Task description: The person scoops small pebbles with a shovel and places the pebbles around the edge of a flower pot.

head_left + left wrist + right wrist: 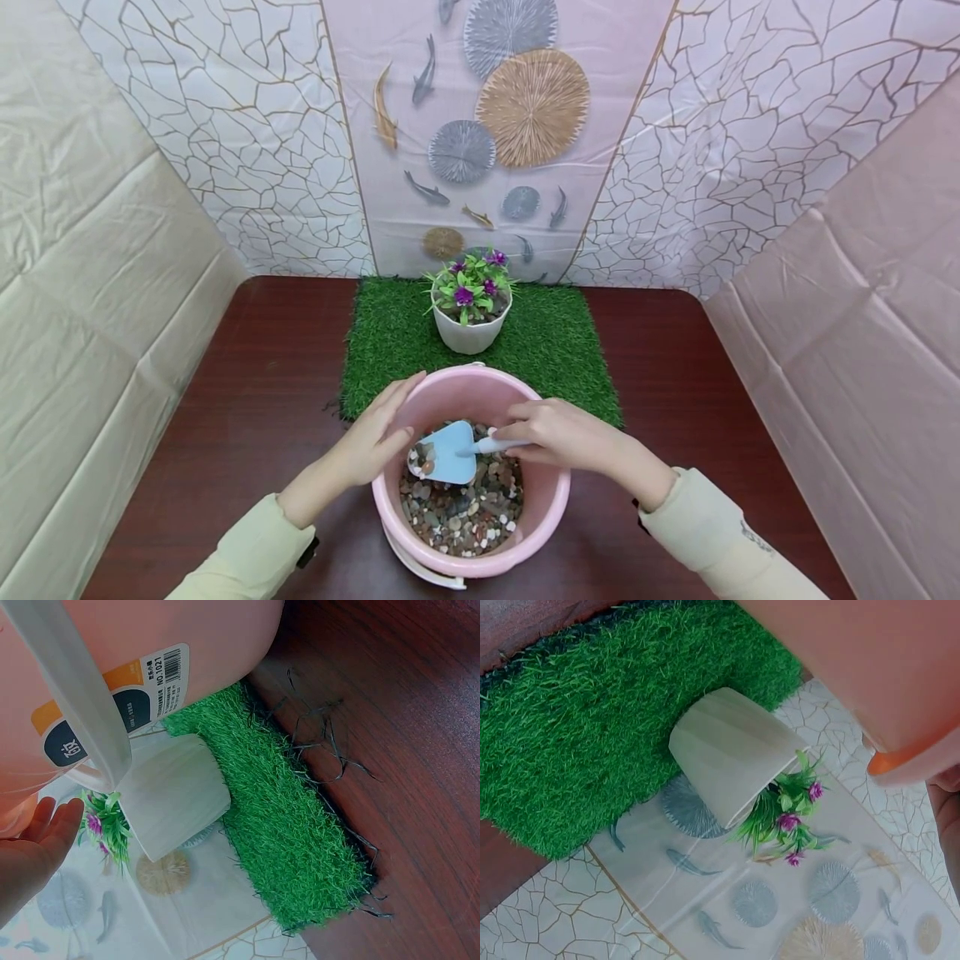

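A pink bucket (551, 521) stands on the table with pebbles (457, 533) in it, mostly brown and grey, some white. My left hand (375, 437) holds its left rim, the thumb over the inside and the fingers along the outside. My right hand (558, 433) grips the pale handle of a light-blue hand shovel (455, 458) inside the bucket. The shovel's blade points left, with a few pebbles near its tip. In the left wrist view, my left fingertips (71, 814) show beside the bucket's rim. At the right wrist view's edge, only part of my right hand (949, 780) shows.
Behind the bucket, a white pot (470, 335) with purple flowers (465, 296) stands on a green artificial-grass mat (555, 350). The dark-red wooden table (675, 375) reaches out on both sides. The bucket's white carrying handle (420, 567) hangs at its front left. Patterned cloth walls enclose the table.
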Demonstrator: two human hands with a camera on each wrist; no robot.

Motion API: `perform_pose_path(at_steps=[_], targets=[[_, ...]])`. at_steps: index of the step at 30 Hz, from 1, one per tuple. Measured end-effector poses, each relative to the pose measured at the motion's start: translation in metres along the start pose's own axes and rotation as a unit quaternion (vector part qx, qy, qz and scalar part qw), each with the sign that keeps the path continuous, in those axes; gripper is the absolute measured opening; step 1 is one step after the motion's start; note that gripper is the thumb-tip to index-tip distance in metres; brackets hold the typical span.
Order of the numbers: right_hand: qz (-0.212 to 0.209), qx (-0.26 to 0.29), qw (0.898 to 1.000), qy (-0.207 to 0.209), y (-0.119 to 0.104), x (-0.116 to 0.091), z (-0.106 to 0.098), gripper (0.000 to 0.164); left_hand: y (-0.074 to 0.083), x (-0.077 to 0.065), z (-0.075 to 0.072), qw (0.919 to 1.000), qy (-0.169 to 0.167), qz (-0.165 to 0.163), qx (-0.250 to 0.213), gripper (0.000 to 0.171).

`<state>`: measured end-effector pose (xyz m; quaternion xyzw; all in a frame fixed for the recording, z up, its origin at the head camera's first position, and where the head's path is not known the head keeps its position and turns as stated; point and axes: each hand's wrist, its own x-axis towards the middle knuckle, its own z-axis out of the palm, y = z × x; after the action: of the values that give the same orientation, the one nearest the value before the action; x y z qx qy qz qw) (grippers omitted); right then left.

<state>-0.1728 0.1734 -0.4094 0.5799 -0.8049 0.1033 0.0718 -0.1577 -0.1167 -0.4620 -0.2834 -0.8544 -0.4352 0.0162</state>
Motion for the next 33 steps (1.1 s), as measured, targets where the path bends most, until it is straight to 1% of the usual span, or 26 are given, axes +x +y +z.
perform_pose_path(at_steps=[7, 12, 17, 21, 26, 33], targets=[[0.010, 0.007, 1.000, 0.016, 0.003, -0.005, -0.004, 0.026, 0.000, 0.000, 0.001, 1.0000, -0.004, -0.006, 0.000, 0.068], [0.024, 0.018, 0.999, 0.014, 0.004, -0.008, -0.006, 0.029, 0.001, 0.000, 0.000, 0.9999, -0.007, -0.009, 0.001, 0.069], [0.039, 0.020, 0.999, 0.019, 0.004, -0.012, -0.011, 0.029, 0.002, 0.000, 0.000, 1.0000, -0.006, -0.005, 0.000, 0.068], [0.041, 0.021, 0.999, 0.027, 0.004, -0.013, -0.015, 0.027, 0.000, 0.000, 0.000, 1.0000, -0.002, 0.004, 0.004, 0.068], [0.051, 0.031, 0.998, 0.027, 0.006, -0.016, -0.020, 0.025, -0.002, -0.001, 0.002, 0.9999, 0.001, 0.010, 0.007, 0.069], [0.062, 0.036, 0.997, 0.034, 0.007, -0.018, -0.031, 0.022, -0.001, -0.001, 0.001, 0.9999, 0.003, 0.009, 0.008, 0.068]])
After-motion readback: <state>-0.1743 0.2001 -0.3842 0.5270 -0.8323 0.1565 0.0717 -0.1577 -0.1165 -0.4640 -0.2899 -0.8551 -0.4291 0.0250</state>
